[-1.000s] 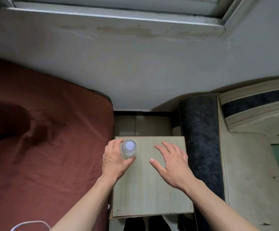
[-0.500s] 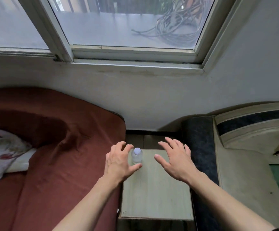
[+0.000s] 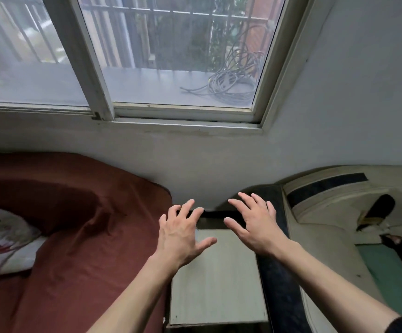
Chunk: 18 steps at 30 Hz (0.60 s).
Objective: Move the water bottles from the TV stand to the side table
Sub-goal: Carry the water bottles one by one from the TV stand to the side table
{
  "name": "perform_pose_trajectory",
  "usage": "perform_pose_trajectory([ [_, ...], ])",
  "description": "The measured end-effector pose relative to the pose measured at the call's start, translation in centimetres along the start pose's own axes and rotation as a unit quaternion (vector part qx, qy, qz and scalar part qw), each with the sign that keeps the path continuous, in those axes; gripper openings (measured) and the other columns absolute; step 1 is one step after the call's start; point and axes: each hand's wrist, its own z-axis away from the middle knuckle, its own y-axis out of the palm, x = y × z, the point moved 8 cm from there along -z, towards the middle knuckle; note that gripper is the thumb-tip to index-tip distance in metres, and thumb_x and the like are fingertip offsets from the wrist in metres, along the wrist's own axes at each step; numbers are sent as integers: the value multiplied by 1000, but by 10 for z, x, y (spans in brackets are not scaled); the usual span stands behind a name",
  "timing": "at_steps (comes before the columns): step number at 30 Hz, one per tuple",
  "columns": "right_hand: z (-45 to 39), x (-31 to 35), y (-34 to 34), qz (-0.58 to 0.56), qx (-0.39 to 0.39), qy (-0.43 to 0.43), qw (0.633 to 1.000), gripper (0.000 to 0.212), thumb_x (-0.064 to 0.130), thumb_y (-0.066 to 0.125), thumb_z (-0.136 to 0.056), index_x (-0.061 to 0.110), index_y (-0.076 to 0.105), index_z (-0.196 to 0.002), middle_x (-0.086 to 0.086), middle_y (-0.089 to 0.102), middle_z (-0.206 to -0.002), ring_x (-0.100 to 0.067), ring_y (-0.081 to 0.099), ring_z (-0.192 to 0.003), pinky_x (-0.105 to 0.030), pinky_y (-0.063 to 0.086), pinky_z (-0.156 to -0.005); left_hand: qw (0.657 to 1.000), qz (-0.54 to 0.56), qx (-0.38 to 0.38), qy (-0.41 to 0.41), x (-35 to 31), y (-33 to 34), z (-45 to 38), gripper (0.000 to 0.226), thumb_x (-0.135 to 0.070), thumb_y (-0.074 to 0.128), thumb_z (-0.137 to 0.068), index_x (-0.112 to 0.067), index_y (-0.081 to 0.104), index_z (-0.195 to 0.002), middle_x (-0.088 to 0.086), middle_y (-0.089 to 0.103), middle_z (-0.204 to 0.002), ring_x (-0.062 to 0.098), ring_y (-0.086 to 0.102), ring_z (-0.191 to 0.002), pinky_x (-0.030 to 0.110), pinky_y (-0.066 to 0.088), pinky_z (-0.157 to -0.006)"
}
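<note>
- Left grip (image 3: 180, 239) spread wide, fingers fanned, holding nothing; hanging over the far left corner of the counter (image 3: 216, 284).
- Right grip (image 3: 255, 227) wide too, palm down, empty, over the far right corner, near the dark arm of the sofa (image 3: 277, 284).
- No water bottle to be seen anywhere. Maybe tucked behind the left fingers at that corner (only a guess); cannot tell.
- Open like this probably because nothing needs holding right now. Looks like a let-go, with both grips above the top and not pressing on it.
- Counter squeezed between the red bed (image 3: 75, 236) and the sofa, so a handy spot for bottles, easy to reach from either side.
- Rest of the counter top bare, with lots of room for more bottles.
- TV stand not in view, so no telling how many bottles wait there.
- Likely next: off to fetch another one.
- No brands, labels or words to read anywhere, only a window (image 3: 171, 56) with a coil of cable (image 3: 231, 85) outside.
</note>
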Motion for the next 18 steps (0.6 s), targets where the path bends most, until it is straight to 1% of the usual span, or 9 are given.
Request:
perform_pose_trajectory([
  [3,11,-2,-4,2,1,9,1000,67,71,29,-89,39,31,-148,6,19,-162,-23,6,-150,-52,4,-120,1000,7,13,3,-8,3,3,86,-84,53,-72,-41,36,-145,-12,23,-162,23,29,-142,49,34,-111],
  [4,15,-3,-3,5,1,13,1000,64,68,31,-92,39,31,-148,6,20,-162,-23,7,-150,-52,4,-119,1000,8,16,3,-10,3,5,86,-84,53,-73,-41,35,-146,-12,23,-162,22,29,-142,49,34,-111],
  [8,23,-6,-2,9,5,19,1000,60,64,33,-95,38,30,-149,6,21,-161,-25,6,-150,-52,2,-119,1000,23,7,-2,-10,-6,18,85,-82,51,-75,-42,34,-147,-12,24,-162,21,32,-140,44,40,-106],
  [11,22,-2,-5,-11,3,4,1000,61,64,33,-95,37,29,-149,5,20,-162,-24,5,-150,-52,2,-120,1000,10,2,-20,-4,-20,25,87,-86,36,-72,-43,35,-147,-13,24,-162,20,33,-139,42,43,-101],
  [12,21,0,-6,-16,1,-4,1000,61,64,33,-95,37,29,-149,4,20,-161,-24,5,-150,-52,2,-119,1000,7,-1,-28,-1,-24,27,85,-86,35,-74,-43,36,-147,-12,25,-161,20,34,-139,43,43,-100],
  [15,21,6,-14,-29,-9,-35,999,61,64,34,-95,36,30,-149,3,21,-161,-25,5,-150,-52,2,-119,999,10,-11,-49,1,-37,29,73,-76,52,-82,-42,41,-146,-11,27,-161,20,34,-139,44,44,-100],
  [18,19,3,-22,-51,-18,-62,997,62,64,34,-94,36,31,-149,3,21,-161,-26,6,-150,-52,2,-120,997,12,-22,-71,-6,-45,31,74,-77,54,-81,-40,44,-145,-10,29,-160,22,36,-138,46,45,-99],
])
